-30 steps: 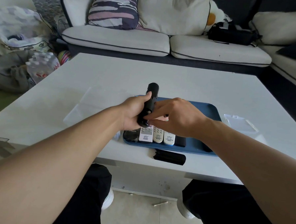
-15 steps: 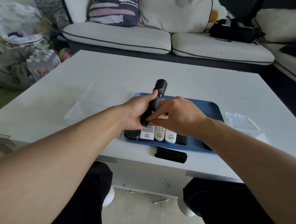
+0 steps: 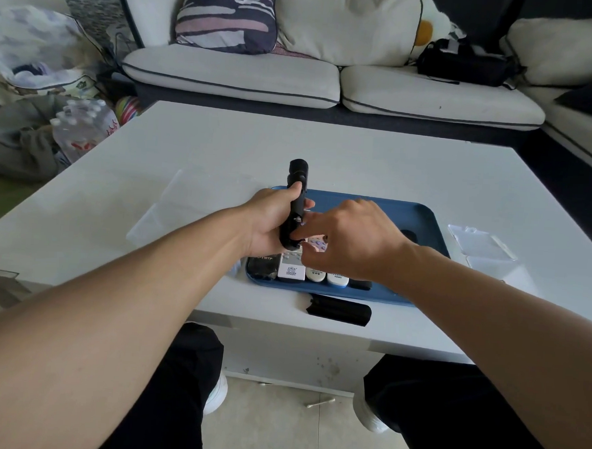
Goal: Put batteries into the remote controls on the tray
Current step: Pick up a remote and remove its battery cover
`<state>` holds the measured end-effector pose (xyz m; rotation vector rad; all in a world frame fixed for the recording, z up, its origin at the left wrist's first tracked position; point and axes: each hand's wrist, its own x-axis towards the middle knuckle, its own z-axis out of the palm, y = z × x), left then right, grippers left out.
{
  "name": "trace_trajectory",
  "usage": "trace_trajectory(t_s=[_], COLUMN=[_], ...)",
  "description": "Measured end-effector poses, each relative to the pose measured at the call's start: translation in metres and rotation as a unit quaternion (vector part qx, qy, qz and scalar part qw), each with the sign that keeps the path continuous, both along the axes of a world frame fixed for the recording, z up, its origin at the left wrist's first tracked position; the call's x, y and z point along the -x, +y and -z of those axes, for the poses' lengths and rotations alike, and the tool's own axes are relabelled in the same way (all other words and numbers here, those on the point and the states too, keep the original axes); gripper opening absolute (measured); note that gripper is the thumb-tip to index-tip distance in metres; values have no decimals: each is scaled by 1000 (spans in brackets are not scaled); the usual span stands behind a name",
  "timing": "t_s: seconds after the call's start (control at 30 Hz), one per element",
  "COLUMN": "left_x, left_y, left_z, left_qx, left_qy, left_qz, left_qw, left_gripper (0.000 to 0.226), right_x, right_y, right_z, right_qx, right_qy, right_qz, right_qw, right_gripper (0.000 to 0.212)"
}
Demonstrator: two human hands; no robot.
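At far left, beside the desk (image 3: 326, 150), we see a pack of water bottles (image 3: 83, 127) on the floor amid bags and cloth. A clear plastic sheet (image 3: 171, 214) lies on the desk's left part.

Our left hand (image 3: 270, 223) has its grip wrapped round a black remote (image 3: 294, 203), holding it nearly upright above the left end of the blue tray (image 3: 421, 224); the remote's top rises clear of the thumb, and its lower end sits in the palm. Our right hand (image 3: 352, 241) comes in from the right with curled fingers, the fingertips pinched at the remote's lower end; what they hold there, if anything, is too small for us to tell.

In the tray, along its near edge, lie a dark remote (image 3: 263, 267), then three white remotes (image 3: 314, 273) side by side, then another dark one (image 3: 360, 284); our right hand and wrist hide most of their far ends and the tray's middle. Just outside the tray's near edge a black cover (image 3: 339, 312) lies flat on the desk. To the right of the tray sits clear plastic packaging (image 3: 482, 247). Behind the desk stands a sofa (image 3: 330, 75) with a striped cushion (image 3: 226, 14) and a black bag (image 3: 464, 65).
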<state>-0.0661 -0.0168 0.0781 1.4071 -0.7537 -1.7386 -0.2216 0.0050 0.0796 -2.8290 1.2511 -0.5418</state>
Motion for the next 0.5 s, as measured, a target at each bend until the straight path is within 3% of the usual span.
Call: trace_trajectory(t_s=[0.13,0.33,0.4,0.5], left_x=[-4,-6,-9,-19], left_y=[-2,2,0,-8], left_z=[5,-1,-2,4], left_qx=[-25,-18,-2,27], left_qy=[-3,-8,-13,-23], left_qz=[-10,32,29,-8], left_qw=[1000,999,1000,999], left_gripper=[45,42,41,45], right_x=[4,0,-3,-7], right_y=[-5,-13,-15,-16], right_z=[4,14,9,-4], right_qx=[-34,-26,-76,-235], right_qy=[19,-74,-135,-227], right_qz=[-44,-73,-44,17], right_qw=[998,994,987,945], right_gripper=[33,21,19,10])
